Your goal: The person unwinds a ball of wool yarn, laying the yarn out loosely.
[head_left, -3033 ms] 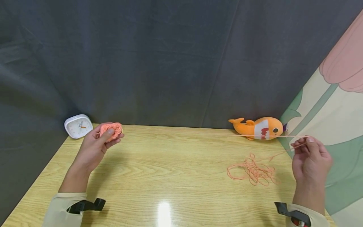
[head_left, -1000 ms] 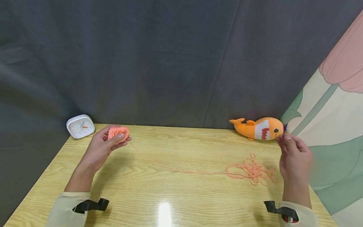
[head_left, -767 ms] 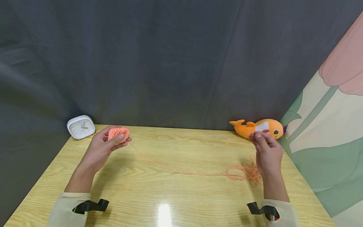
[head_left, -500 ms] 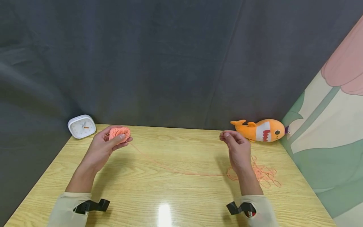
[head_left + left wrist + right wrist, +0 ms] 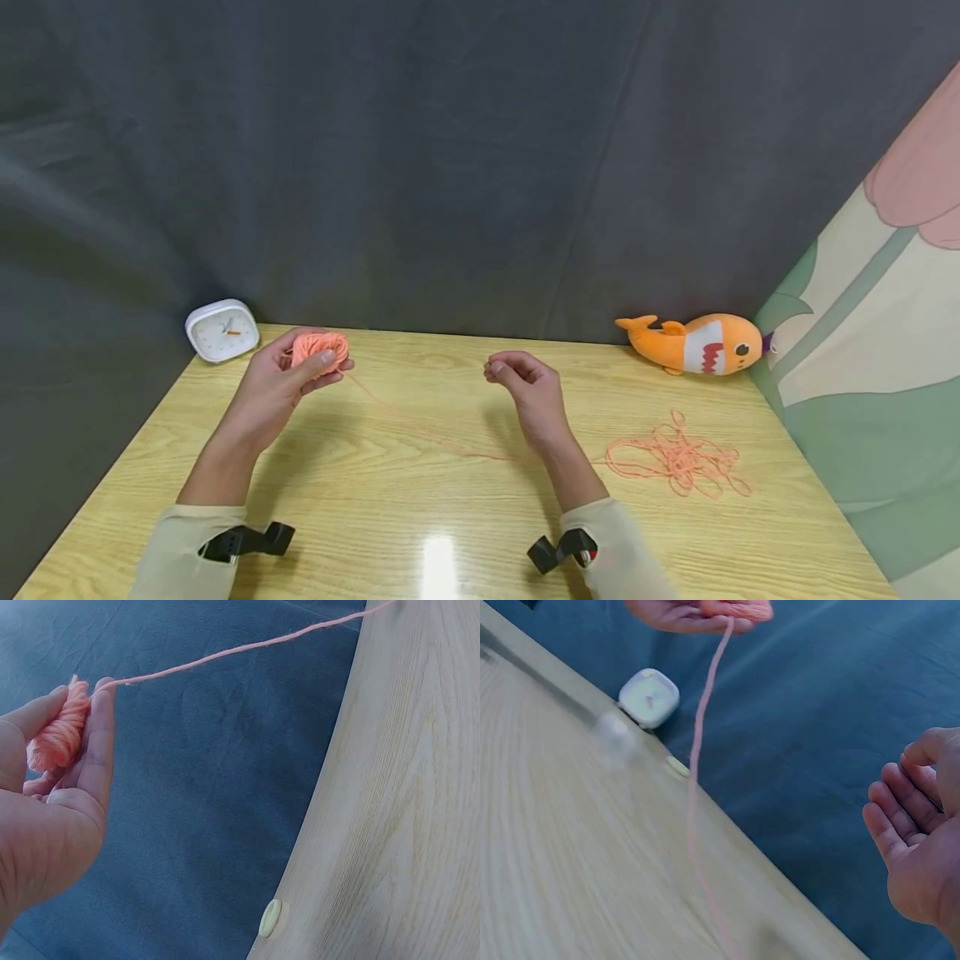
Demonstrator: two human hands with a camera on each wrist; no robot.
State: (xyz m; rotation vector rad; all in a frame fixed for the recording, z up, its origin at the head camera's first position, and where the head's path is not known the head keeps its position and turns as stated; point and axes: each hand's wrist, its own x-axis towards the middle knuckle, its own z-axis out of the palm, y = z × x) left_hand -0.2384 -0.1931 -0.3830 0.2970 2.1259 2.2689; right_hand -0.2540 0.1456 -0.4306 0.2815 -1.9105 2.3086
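My left hand (image 5: pixel 262 392) holds a small wound ball of coral yarn (image 5: pixel 318 350) between thumb and fingers, above the table. From the ball a single strand (image 5: pixel 225 652) droops down to the tabletop and runs right, passing under my right forearm in the head view. It leads to a loose tangle of the same yarn (image 5: pixel 681 458). Raised over the middle of the table, my right hand (image 5: pixel 528 392) has its fingers loosely bent, thumb near the index fingertip. Nothing shows between its fingers (image 5: pixel 907 795), and the strand hangs apart from it in the right wrist view.
A white square clock (image 5: pixel 222 331) stands at the back left corner. An orange plush shark (image 5: pixel 697 343) lies at the back right by the patterned curtain (image 5: pixel 885 333). A dark cloth (image 5: pixel 450 167) hangs behind the wooden table (image 5: pixel 375 533).
The right hand first held the strand taut at the far right, then let it go. It has since swept left to mid-table. The strand now sags onto the table; the left hand moved slightly right.
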